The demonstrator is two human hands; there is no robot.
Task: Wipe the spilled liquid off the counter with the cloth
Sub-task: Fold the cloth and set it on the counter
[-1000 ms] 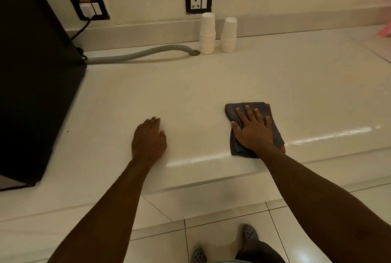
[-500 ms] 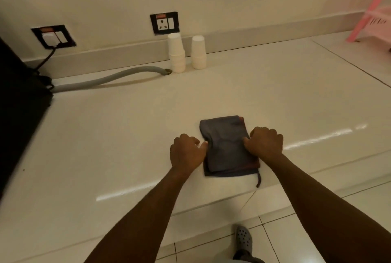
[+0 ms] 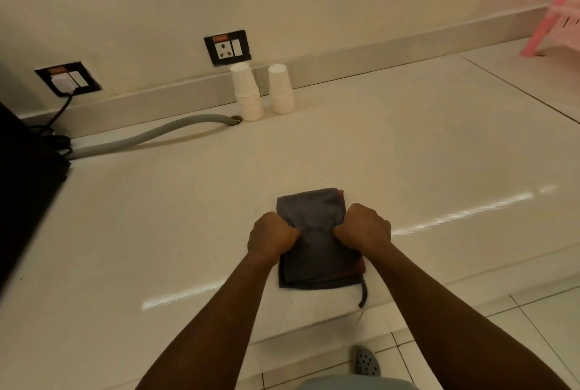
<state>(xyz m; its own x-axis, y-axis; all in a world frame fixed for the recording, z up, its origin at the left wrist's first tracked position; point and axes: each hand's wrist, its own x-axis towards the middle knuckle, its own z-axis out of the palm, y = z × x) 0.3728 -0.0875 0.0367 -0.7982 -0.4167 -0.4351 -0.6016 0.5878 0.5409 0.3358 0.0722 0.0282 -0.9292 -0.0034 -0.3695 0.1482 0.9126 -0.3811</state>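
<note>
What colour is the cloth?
Dark grey cloth, with a reddish-brown edge, seen in the head view.

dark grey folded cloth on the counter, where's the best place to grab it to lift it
Grip the dark grey folded cloth at its two long side edges, coming from above. It lies flat in stacked layers, and the left hand and right hand already pinch there.

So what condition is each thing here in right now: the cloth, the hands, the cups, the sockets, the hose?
cloth: folded, flat on counter, pinched at both sides
left hand: closed on cloth
right hand: closed on cloth
paper cups: upside down, two stacks
left socket: plug in
right socket: nothing plugged in
hose: lying along counter
</note>
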